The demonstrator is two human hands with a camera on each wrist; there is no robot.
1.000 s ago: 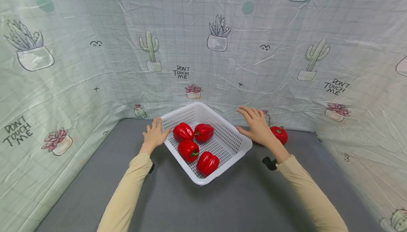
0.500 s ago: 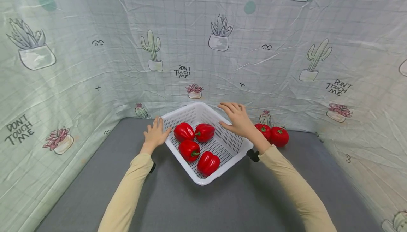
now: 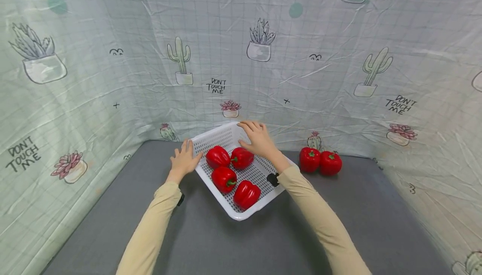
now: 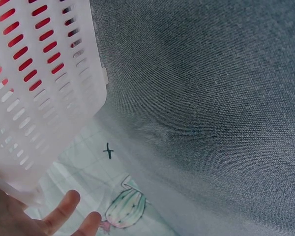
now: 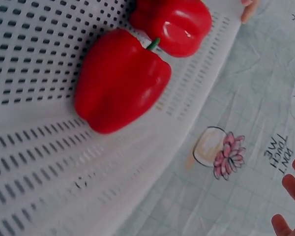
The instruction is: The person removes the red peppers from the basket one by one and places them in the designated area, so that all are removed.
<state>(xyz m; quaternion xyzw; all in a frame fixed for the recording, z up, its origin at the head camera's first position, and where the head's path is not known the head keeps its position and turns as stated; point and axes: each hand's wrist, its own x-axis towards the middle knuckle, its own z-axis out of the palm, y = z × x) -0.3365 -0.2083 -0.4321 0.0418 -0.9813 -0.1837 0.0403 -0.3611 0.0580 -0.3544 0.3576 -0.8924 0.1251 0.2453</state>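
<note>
A white perforated basket [image 3: 241, 215] stands turned cornerwise on the table, with several red bell peppers inside, among them one at the near end [image 3: 246, 194]. My left hand [image 3: 183, 160] rests on the basket's left corner, fingers spread and thumb over the rim; the left wrist view shows fingertips beside the basket wall [image 4: 64, 93]. My right hand [image 3: 260, 141] is over the basket's far right side, near the pepper [image 3: 242, 158], fingers relaxed and holding nothing. In the right wrist view its fingertips [image 5: 291, 196] are apart from the peppers.
Two more red peppers [image 3: 310, 160] [image 3: 330, 163] stand side by side on the grey table [image 3: 226, 250], right of the basket. A cloth printed with cacti [image 3: 211, 28] hangs behind and along both sides.
My right hand has moved left, from beside the right-hand peppers to over the basket, uncovering those two peppers. My left hand and the basket have stayed in place.
</note>
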